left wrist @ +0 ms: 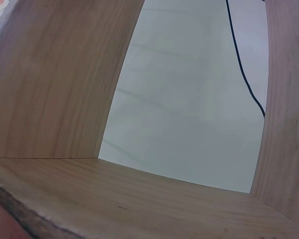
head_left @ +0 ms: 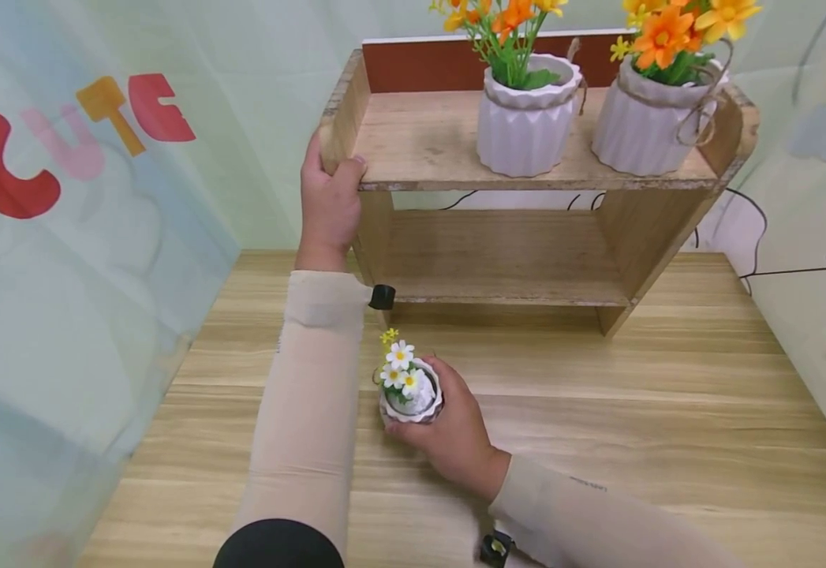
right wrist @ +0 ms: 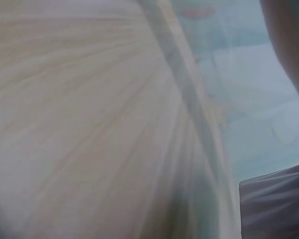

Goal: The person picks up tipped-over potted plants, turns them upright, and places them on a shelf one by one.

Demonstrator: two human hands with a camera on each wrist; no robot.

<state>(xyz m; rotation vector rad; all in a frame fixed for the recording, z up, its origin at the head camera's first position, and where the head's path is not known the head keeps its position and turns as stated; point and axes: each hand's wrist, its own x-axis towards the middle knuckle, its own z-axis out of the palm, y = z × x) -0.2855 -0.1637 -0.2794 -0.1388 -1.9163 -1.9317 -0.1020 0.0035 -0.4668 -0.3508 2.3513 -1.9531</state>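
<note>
My left hand (head_left: 330, 201) grips the left side of a wooden two-tier shelf (head_left: 427, 134), its thumb on the upper board and fingers around the outside of the panel. The left wrist view looks into the shelf's lower opening, past a wooden panel (left wrist: 60, 84). In front of the shelf, my right hand (head_left: 458, 430) holds a small white ribbed pot (head_left: 416, 398) from its right side, thumb and fingers curled round it. White daisies (head_left: 400, 367) and small yellow blossoms rise from the pot. Part of the pot (right wrist: 274, 204) shows at the lower right of the right wrist view.
Two larger white pots, the left pot (head_left: 526, 126) and the right pot (head_left: 647, 126), stand on the upper board with orange and yellow flowers. Wood-grain tabletop (head_left: 597, 442) spreads below the shelf. Printed fabric (head_left: 100, 276) hangs around the table.
</note>
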